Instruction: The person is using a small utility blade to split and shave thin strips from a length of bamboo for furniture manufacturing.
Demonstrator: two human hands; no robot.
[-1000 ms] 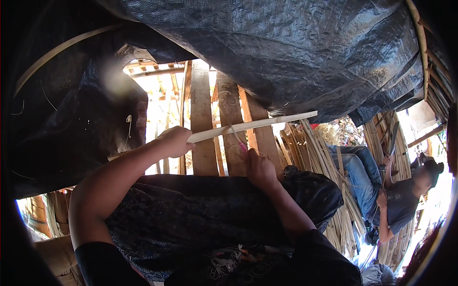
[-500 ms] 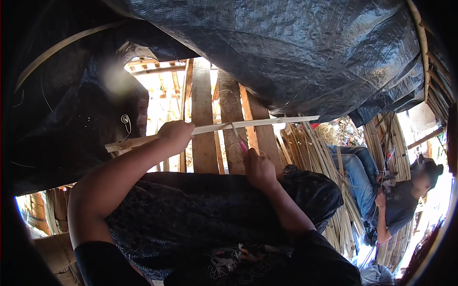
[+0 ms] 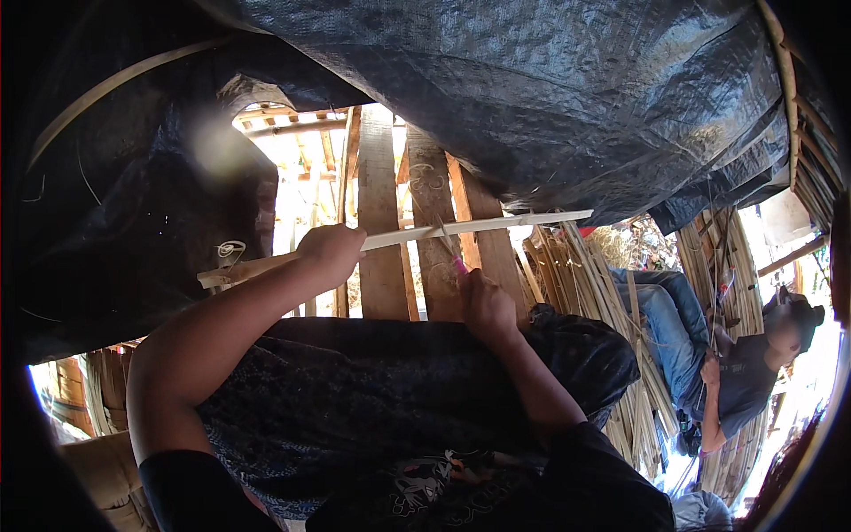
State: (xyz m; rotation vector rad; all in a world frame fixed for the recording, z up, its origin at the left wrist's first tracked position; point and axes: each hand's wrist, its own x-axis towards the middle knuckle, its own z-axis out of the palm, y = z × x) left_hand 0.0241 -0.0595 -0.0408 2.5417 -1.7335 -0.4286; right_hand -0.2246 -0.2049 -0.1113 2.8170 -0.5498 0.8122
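Observation:
A long pale bamboo strip [image 3: 514, 222] lies crosswise in front of me, its right end a little higher than its left. My left hand [image 3: 331, 248] is closed around it left of its middle. In my right hand [image 3: 489, 306] is a knife [image 3: 459, 264] with a pink handle. Its narrow blade meets the strip to the right of my left hand, pointing up and away from me. A thin curled shaving [image 3: 231, 249] hangs by the strip's left end. Dark patterned cloth [image 3: 355, 381] covers my lap below both hands.
Wooden planks [image 3: 379, 195] stand beyond the strip, between dark plastic sheets [image 3: 550, 80]. Many split bamboo strips [image 3: 563, 275] are piled at the right. A person in jeans [image 3: 669, 315] sits past that pile, hands on thin strips.
My right hand and the knife have shifted slightly right along the strip. The strip has tilted a bit, and the curled shaving by its left end has dropped lower. My left hand keeps its grip.

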